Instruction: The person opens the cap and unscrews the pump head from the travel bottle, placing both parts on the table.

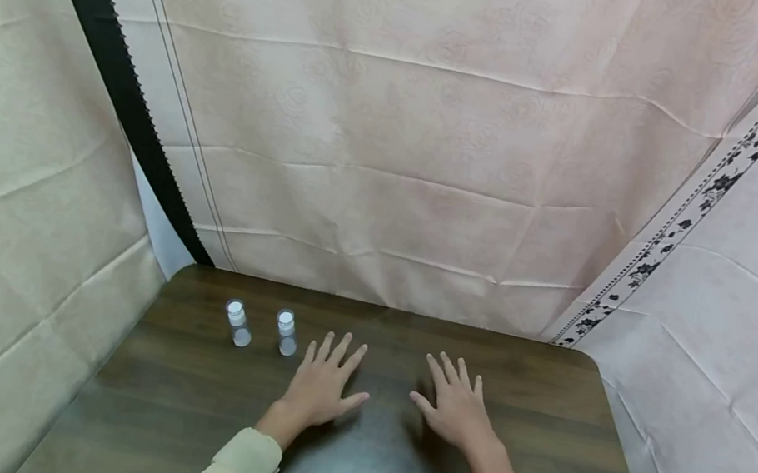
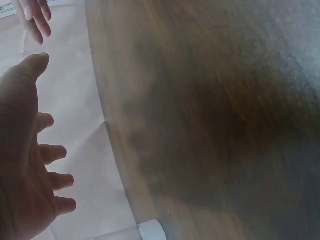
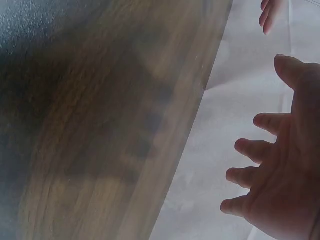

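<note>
Bottles: inner bottle (image 1: pixel 286 334) and outer bottle (image 1: pixel 238 323), small and alike, sit a little apart on a wood-grained table (image 1: pixel 579 441), left of centre and below the middle of the head view.
Handling: both look light, with stiff, smooth, clear-looking walls, likely plastic or glass; the sides could prove slippery, and a drop or knock may be the main risk.
Hold: thumb and fingertips around the mid-body look the surest grip, clear of the pale ends.
Long axis: in the head view each runs from upper left to lower right, the inner one steeper; bright white end up, duller pale disc down. They appear to stand on end, but which end is the cap cannot be told.
Left hand (image 1: pixel 317 390): palm down, fingers spread, holding nothing, just beside the inner bottle at lower centre of the frame.
Right hand (image 1: pixel 458 411): palm down, fingers spread and bare of any object, right of centre, well apart from the other.
</note>
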The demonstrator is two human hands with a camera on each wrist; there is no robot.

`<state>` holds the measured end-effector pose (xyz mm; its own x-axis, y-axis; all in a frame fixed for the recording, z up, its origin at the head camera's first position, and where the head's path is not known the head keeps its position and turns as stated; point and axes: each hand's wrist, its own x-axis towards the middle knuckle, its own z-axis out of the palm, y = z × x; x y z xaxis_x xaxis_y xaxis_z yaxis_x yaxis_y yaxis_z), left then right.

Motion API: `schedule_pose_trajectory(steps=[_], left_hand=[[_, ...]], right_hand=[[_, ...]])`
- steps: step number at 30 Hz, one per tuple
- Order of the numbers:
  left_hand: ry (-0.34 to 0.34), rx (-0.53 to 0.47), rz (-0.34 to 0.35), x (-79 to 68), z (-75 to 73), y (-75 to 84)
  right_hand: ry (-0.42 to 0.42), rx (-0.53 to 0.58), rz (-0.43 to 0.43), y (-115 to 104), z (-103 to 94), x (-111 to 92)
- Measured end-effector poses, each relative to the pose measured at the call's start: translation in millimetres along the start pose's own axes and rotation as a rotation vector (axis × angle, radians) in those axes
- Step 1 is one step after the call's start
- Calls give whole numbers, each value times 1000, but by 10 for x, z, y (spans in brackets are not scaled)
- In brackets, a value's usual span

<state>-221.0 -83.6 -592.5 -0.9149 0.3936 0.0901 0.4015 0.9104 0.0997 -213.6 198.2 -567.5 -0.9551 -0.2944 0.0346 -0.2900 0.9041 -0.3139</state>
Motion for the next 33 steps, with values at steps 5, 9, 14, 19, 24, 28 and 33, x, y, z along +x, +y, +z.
schedule_pose_trajectory(steps=[5,9,14,19,24,28,33], left_hand=[[1,-9,-1,-58,-43,-18],[22,-36,5,-99,-45,-55],[90,-61,33,-148,-48,-109],[142,-57,49,-201,-69,-170],[204,-84,61,-253,-74,-235],[248,-108,68,-297,-61,-304],[278,-132,39,-365,-44,-396]], right_hand=[[-12,16,-11,-35,18,-14],[3,40,-34,-61,41,-7],[42,43,-78,-93,53,3],[67,40,-113,-140,74,15],[99,-3,-171,-181,126,23],[123,-42,-202,-192,156,42],[127,-51,-233,-209,189,66]])
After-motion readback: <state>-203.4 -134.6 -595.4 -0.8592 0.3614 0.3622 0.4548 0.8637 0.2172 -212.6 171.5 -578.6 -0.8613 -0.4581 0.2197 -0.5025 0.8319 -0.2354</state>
